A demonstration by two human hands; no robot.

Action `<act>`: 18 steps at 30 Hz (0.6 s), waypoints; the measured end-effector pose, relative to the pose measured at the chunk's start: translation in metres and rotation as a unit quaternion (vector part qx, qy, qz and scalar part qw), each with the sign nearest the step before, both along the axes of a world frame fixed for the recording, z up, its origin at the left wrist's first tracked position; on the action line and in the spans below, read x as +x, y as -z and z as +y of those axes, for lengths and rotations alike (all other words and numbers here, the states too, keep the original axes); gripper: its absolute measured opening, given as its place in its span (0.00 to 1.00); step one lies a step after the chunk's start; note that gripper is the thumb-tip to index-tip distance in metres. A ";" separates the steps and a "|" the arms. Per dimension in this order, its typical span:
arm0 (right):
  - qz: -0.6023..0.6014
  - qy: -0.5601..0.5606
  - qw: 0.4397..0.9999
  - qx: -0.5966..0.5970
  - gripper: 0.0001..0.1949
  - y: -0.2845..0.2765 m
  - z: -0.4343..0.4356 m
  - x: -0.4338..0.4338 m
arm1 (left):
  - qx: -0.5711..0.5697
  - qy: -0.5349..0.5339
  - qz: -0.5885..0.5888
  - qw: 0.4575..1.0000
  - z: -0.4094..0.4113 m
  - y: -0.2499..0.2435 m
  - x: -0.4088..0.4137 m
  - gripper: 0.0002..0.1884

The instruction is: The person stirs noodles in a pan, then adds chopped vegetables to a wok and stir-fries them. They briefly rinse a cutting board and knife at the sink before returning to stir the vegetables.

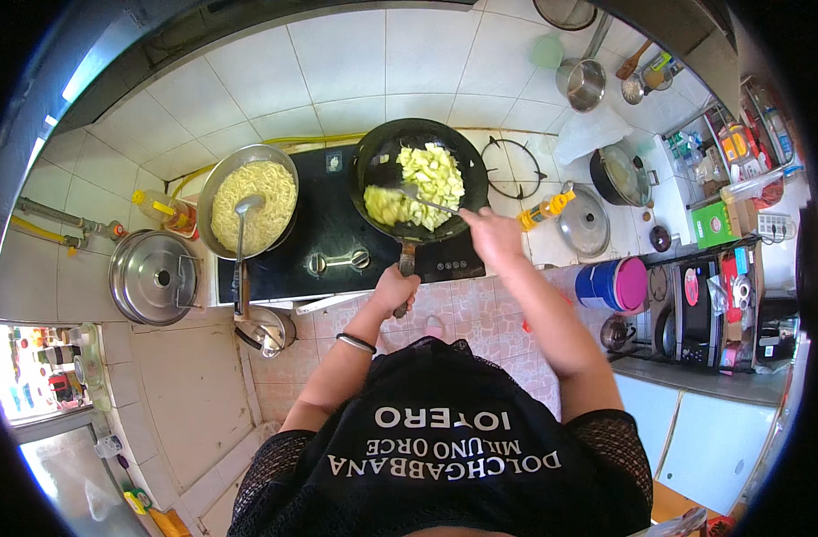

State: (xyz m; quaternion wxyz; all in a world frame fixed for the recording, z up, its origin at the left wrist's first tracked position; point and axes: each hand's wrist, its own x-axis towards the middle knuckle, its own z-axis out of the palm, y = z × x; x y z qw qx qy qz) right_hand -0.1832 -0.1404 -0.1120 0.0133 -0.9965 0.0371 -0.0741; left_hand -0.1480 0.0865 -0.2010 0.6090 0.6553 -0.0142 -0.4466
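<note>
A dark wok (375,154) sits on the right side of the black gas cooktop (321,235). My left hand (394,290) grips its handle from below. In the wok lies a heap of chopped pale green vegetable pieces (434,178). My right hand (494,235) holds a metal spatula (430,201) by its handle, reaching in from the right. The spatula's head is blurred among the pieces at the wok's left side. To the left, a wide steel pan (209,235) is full of pale noodles (258,184), with a ladle (241,228) resting in it.
Steel lids (157,276) and an oil bottle (164,211) stand left of the cooktop. Right of the wok are a pot ring (513,168), a yellow bottle (545,210), a glass lid (583,221) and a black pot (620,174). A steel pot (274,332) stands below the counter's front edge.
</note>
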 end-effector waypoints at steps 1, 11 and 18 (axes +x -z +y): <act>0.003 -0.023 1.000 -0.020 0.15 -0.017 -0.010 -0.009 | 0.004 -0.003 0.003 1.000 -0.001 0.000 0.000 0.06; 0.029 0.028 0.997 -0.061 0.05 -0.065 -0.015 -0.007 | 0.018 -0.006 0.018 1.000 -0.004 -0.008 -0.002 0.06; -0.022 0.175 0.983 0.045 0.08 0.008 0.021 0.017 | 0.015 -0.002 0.015 1.000 -0.004 -0.008 -0.001 0.05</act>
